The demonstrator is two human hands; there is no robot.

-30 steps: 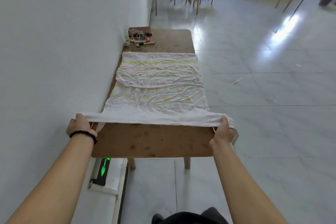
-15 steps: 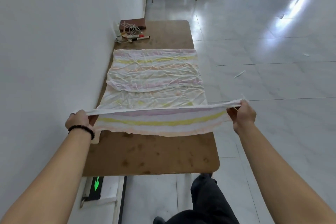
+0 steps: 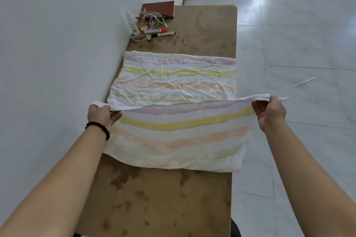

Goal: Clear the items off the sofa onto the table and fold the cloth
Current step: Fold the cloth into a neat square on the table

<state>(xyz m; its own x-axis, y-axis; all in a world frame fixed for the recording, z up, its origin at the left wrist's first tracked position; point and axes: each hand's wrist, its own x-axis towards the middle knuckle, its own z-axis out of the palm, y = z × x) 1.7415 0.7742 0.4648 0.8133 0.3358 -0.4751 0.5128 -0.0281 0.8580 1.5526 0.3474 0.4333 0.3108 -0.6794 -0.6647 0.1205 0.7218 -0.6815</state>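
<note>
Both arms reaching forward over table (image 3: pixel 163 208), I'm seeing them level and spread wide. Left hand (image 3: pixel 101 113) pinching left corner of cloth (image 3: pixel 179 132), thumb on top, fingers curled under. Right hand (image 3: pixel 269 111) gripping right corner, fingers curled round edge. Held edge pulling taut above table, far half lying flat. Versus half second ago: edge travelling farther away from me, more striped face showing.

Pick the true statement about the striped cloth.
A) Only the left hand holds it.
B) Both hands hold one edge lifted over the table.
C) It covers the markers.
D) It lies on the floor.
B: the left hand and right hand each grip the cloth by an end of its raised edge, above the table.
</note>
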